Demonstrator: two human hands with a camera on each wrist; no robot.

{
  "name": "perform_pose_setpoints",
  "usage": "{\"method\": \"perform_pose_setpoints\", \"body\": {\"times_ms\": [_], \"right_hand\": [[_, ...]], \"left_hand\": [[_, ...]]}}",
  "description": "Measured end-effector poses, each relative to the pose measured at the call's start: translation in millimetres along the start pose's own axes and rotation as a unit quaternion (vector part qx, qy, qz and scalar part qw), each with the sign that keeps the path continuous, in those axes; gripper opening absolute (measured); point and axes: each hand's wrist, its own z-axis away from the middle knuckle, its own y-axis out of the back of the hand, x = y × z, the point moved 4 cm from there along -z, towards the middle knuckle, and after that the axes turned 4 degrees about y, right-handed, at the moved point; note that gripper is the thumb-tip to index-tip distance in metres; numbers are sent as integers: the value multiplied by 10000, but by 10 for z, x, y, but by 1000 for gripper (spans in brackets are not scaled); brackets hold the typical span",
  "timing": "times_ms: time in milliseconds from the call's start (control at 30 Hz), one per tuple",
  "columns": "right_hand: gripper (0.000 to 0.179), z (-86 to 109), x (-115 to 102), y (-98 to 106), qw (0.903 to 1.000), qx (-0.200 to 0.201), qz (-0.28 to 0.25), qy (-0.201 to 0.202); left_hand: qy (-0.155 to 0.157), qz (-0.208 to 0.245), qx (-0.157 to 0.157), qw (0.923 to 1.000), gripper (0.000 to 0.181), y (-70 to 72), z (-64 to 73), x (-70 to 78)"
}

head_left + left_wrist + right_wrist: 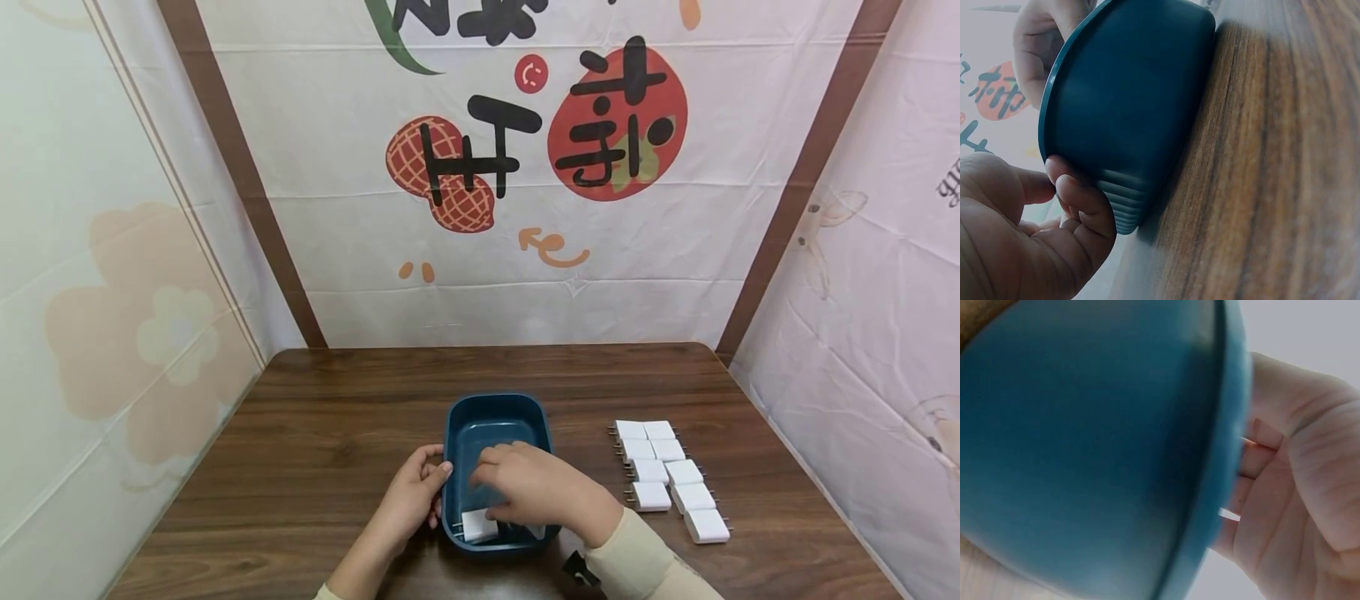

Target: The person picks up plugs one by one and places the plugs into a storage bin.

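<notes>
A deep blue plastic bin [498,407] stands on the table. My left hand [411,493] grips its left rim, thumb over the edge and fingers against the outer wall, as the left wrist view also shows. Over the bin's near half my right hand [528,483] reaches in, fingers bent downward and the thumb apart from them. A white plug-in charger [478,526] lies at the near left of the bin floor, prongs to the left, close by that thumb. Another whitish piece [536,531] shows partly under the hand. In the right wrist view, the bin wall hides the right fingertips.
Several white chargers [669,450] lie in two slanting columns on the table right of the bin, prongs outward. A small black object [581,569] shows beside the right sleeve. Wood-grain table [337,433] extends left of the bin; printed cloth walls [480,308] surround it.
</notes>
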Motion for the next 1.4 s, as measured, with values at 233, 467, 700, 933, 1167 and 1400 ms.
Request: {"method": "perform_pose_setpoints", "body": {"times_ms": [233,467,700,933,1167,1400], "right_hand": [[37,77,86,93,9997,103,-75,-197],[38,159,192,194,9988,364,170,-284],[42,222,291,268,9974,475,292,-456],[39,288,368,335,9952,527,355,-750],[39,374,500,390,9914,559,337,-1136],[38,518,679,470,9848,821,471,-1457]], "left_hand": [[2,-7,32,10000,42,1,-5,-17],[-55,42,57,10000,41,12,-10,-21],[-58,61,83,9999,41,23,-10,-20],[-71,67,108,9999,42,17,5,-17],[-101,89,95,9999,43,1,18,-13],[-87,28,46,9999,43,20,-8,-33]]}}
